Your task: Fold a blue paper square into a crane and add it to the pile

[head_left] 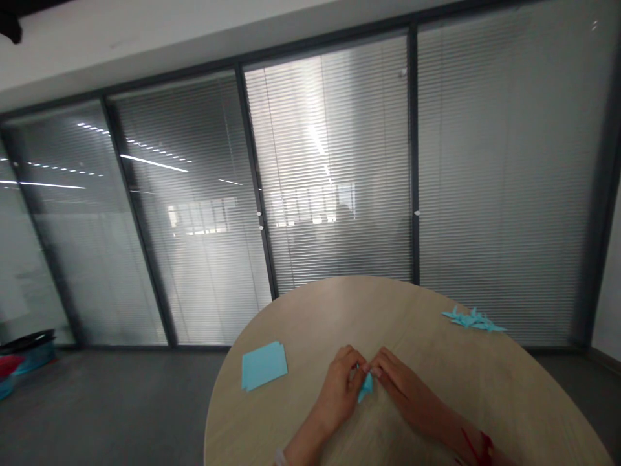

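Note:
Near the front of the round table, my left hand (343, 380) and my right hand (395, 377) meet over a small piece of folded blue paper (365, 387). Fingertips of both hands pinch its upper end, while a pointed lower part shows between the palms. The rest of the folded paper is hidden by my fingers. To the left of my left hand lies a stack of square blue paper sheets (264, 366). Off to the right, beyond my right hand, a cluster of folded blue paper pieces (473, 319) with pointed tips lies close to the table's edge.
The round wooden table (334, 310) has a curved far edge. Behind it runs a glass partition with blinds (334, 162) and dark frames. A dark-rimmed blue container (36, 353) and something red (10, 364) are at the far left by the floor.

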Available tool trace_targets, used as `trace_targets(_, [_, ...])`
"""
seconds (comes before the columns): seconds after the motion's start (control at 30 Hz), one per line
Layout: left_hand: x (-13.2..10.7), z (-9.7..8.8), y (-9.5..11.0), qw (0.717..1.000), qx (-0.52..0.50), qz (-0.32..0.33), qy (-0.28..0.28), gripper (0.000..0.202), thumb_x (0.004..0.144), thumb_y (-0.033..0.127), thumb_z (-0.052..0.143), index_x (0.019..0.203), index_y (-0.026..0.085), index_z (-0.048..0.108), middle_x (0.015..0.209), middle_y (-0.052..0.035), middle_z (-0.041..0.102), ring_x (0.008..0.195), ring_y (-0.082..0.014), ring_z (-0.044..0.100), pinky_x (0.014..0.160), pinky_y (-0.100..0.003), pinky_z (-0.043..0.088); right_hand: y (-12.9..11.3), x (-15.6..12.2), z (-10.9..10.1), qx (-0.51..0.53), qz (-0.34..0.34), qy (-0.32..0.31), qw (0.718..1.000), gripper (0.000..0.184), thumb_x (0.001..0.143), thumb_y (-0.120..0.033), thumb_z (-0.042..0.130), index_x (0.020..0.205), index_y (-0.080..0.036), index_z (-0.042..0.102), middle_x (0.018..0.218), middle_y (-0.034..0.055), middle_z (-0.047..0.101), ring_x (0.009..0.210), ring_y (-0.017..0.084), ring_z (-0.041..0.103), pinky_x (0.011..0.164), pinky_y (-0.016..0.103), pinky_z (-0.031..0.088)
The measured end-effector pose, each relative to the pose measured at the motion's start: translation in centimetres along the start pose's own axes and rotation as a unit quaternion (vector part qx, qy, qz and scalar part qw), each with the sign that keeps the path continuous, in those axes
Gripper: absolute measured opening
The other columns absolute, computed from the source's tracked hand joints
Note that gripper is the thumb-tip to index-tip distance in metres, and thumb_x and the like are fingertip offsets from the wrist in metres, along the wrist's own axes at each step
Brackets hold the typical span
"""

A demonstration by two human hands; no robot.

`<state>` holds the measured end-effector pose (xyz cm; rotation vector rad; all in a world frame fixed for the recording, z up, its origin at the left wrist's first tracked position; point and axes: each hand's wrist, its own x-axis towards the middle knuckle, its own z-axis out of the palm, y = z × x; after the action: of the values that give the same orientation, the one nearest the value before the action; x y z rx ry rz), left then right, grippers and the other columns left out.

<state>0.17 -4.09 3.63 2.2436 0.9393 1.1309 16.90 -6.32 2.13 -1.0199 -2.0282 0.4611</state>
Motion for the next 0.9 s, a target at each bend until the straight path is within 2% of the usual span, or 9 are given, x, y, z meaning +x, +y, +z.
trace_targets(0.33, [0.04, 0.31, 0.14, 0.998, -0.015, -0.02, 0.05, 0.022, 0.088, 0.028, 0.051, 0.071, 0.017, 0.058, 0.076, -0.0033, 0.056, 0.078, -0.017, 0.053, 0.071, -0.027, 0.039, 0.58, 0.09, 0.16, 0.01, 0.033, 0.033, 0.999, 0.019, 0.09, -0.034, 0.05, 0.081, -0.019, 0.058, 0.082, 0.0013, 0.058, 0.081, 0.016, 0.057, 0.077, 0.028, 0.042])
trace_targets(0.57, [-0.05, 0.47, 0.29, 0.998, 0.005, -0.013, 0.058, 0.021, 0.087, 0.028, 0.053, 0.073, 0.017, 0.062, 0.078, -0.0045, 0.059, 0.081, -0.018, 0.054, 0.074, -0.028, 0.04, 0.63, 0.49, -0.13, 0.019, 0.054, 0.051, 0.997, 0.024, 0.088, -0.033, 0.053, 0.07, -0.019, 0.061, 0.075, 0.0013, 0.06, 0.075, 0.016, 0.058, 0.072, 0.028, 0.042])
trace_targets(0.9, [-0.19, 0.44, -0.07, 0.999, 0.03, 0.002, 0.026, 0.021, 0.091, 0.029, 0.047, 0.079, 0.017, 0.059, 0.084, -0.0042, 0.057, 0.084, -0.0171, 0.053, 0.076, -0.027, 0.041, 0.35, 0.44, -0.25, 0.055, 0.048, 0.046, 0.996, 0.022, 0.087, -0.034, 0.053, 0.074, -0.018, 0.062, 0.077, 0.0023, 0.062, 0.076, 0.017, 0.059, 0.072, 0.027, 0.044])
